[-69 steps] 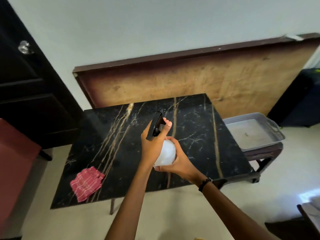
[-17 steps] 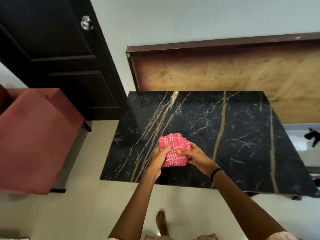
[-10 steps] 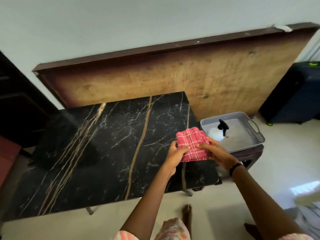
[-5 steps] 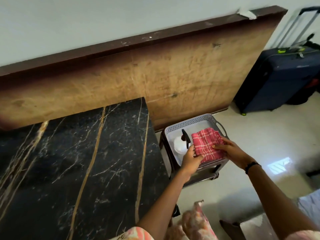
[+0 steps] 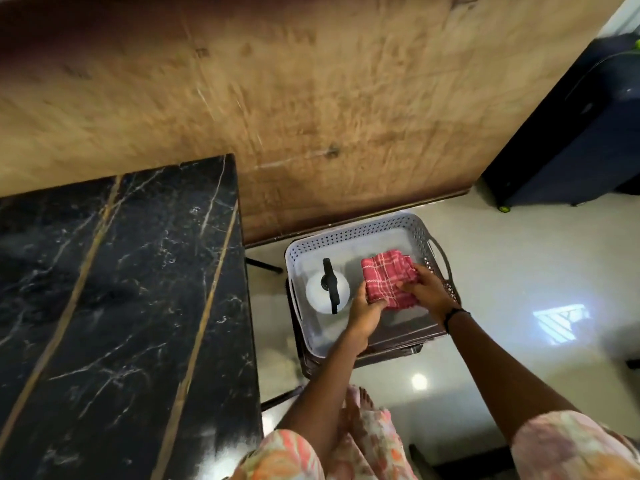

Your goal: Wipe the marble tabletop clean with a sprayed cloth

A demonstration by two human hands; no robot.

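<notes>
Cloth (image 5: 388,282) — folded red plaid — gripped by left hand (image 5: 363,315) and right hand (image 5: 427,294) over perforated basket (image 5: 349,233).

Surfaces and what they bear

A black marble tabletop (image 5: 114,289) with gold and white veins fills the left. Just beside it a dark low stool (image 5: 391,344) stands on the pale glossy floor (image 5: 519,271) and carries a grey perforated basket (image 5: 356,232). A dark blue suitcase (image 5: 571,133) stands on the floor at far right.
</notes>
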